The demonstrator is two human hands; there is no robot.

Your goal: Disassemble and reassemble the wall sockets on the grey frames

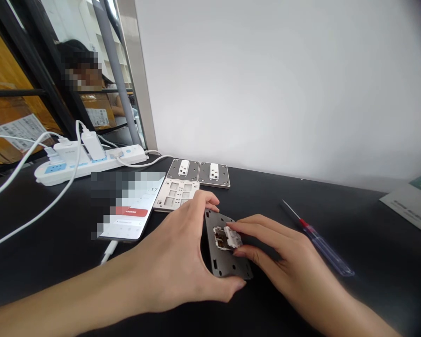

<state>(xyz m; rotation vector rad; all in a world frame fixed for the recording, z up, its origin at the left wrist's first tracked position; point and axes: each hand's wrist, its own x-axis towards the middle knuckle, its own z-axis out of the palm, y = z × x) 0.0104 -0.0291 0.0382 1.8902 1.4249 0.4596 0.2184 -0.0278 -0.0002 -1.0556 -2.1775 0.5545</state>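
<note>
My left hand [185, 257] grips a grey wall switch plate [222, 267] by its edges, thumb at the near edge and fingers over the far one. The plate is tilted up, its back facing me, with slots and small holes around a white-framed opening where brassy metal contacts show. Thumb and fingers of my right hand [277, 252] pinch a small white plastic cover [233, 238] at the right side of that opening. The cover sits askew over the contacts; whether it is still attached is hidden by my fingers.
Two similar plates [214, 180] with white modules and a pale frame plate [177, 193] lie behind. A phone [136, 210] and power strip [91, 166] are left. A red-and-clear screwdriver [323, 245] and paper packet [410, 208] lie right. A person [121, 107] appears beyond the partition.
</note>
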